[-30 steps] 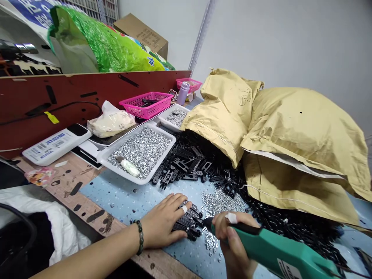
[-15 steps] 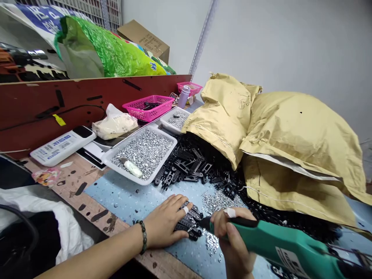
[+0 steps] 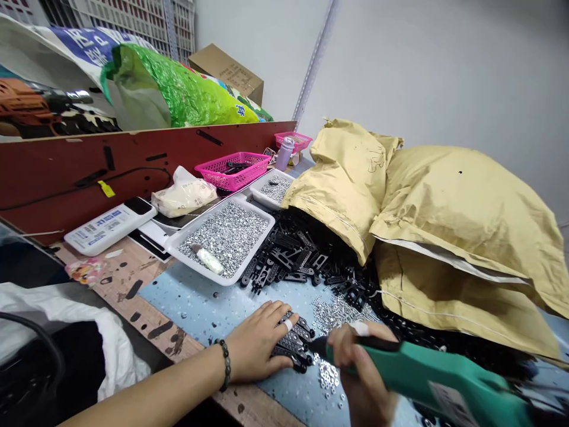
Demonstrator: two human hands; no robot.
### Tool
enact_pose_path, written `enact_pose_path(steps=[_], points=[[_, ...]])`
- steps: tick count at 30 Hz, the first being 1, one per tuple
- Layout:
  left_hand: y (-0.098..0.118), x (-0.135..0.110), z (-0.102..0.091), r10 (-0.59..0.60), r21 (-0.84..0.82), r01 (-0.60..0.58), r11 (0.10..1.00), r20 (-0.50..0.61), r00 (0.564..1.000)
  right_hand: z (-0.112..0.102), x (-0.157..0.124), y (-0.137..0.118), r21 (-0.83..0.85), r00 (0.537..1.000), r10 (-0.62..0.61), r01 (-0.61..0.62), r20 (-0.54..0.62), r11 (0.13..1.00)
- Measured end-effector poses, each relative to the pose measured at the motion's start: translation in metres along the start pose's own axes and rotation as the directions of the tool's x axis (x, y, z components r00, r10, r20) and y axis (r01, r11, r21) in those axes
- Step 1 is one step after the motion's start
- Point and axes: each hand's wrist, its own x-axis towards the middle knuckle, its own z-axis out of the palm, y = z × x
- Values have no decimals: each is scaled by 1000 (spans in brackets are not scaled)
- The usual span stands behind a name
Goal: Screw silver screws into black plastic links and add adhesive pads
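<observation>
My left hand lies flat with fingers stretched over a group of black perforated plastic parts on the blue mat, pressing on their left side. A white wrap circles one finger. In my right hand is a green electric screwdriver, gripped near its black nose. Its tip points left and meets the right edge of the black parts; the exact contact is hidden. Small silver nuts lie scattered beside the tip, with a heap of silver screws just beyond.
Behind my hands stand a white tray of silver nuts and a heap of loose black parts. Large yellow paper sacks fill the right. A pink basket, tissue pack and white scale line the red board.
The whole view has shifted slightly, so everything sits a little lower and further right. My left hand stays on the black parts; the screwdriver remains in my right hand, its tip still beside them.
</observation>
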Motion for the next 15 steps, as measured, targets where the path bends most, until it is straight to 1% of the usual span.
enact_pose_path(steps=[2,4,9,11,14,15], points=[[-1,0,1,4,-3,-4,1000,-6,1000,-4,-2,-9,29,1000,-19,19,-4,999],[0,0,0,2,-5,-2,1000,-11,1000,-7,-4,-11,44,1000,-13,12,22,999],[1,1,-3,-2,-15,2,1000,7,1000,-5,-6,1,35,998,4,-6,58,999],[1,1,-3,0,-19,0,1000,9,1000,-3,-7,8,27,996,57,-59,67,998],[0,0,-1,6,-26,-7,1000,-5,1000,-2,-9,15,11,980,190,-191,56,982],[-1,0,-1,7,-27,-8,1000,-13,1000,-2,-9,15,3,975,218,-218,52,976]])
